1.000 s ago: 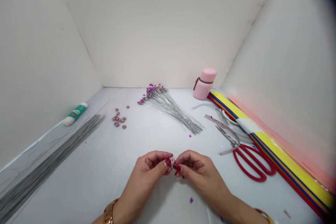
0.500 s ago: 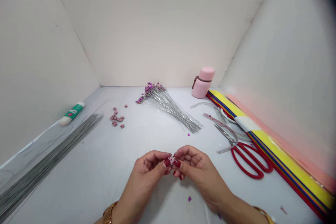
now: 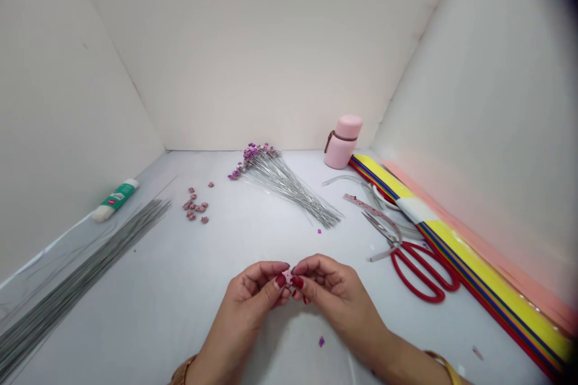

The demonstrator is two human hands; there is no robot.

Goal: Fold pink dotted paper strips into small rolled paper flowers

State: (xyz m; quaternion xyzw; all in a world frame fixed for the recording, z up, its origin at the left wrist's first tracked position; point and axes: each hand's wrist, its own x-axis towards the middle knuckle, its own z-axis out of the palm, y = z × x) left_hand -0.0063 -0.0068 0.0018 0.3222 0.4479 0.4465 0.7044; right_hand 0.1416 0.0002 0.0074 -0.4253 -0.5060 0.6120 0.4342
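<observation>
head view: fingers of the left hand point(image 3: 253, 296) and right hand point(image 3: 336, 295) are curled and grasp a tiny pink piece point(image 3: 287, 277) between their fingertips, low in the middle of the frame. upper middle, a bundle of silver wires point(image 3: 284, 189) with purple tips lies right of a small heap of pink pieces point(image 3: 194, 206); red-handled scissors point(image 3: 419, 274) lie at lower right, bare grey wires point(image 3: 67, 283) at lower left.

Bright, even, diffuse light fills the white walls point(image 3: 253, 54); no source is visible and no glare is noted. Faint, soft shadows lie on the table point(image 3: 135, 313) beneath the left hand point(image 3: 250, 295) and right hand point(image 3: 336, 292). Wide-angle distortion bends the frame edges; a dark, blurred patch obscures the top-right corner.
</observation>
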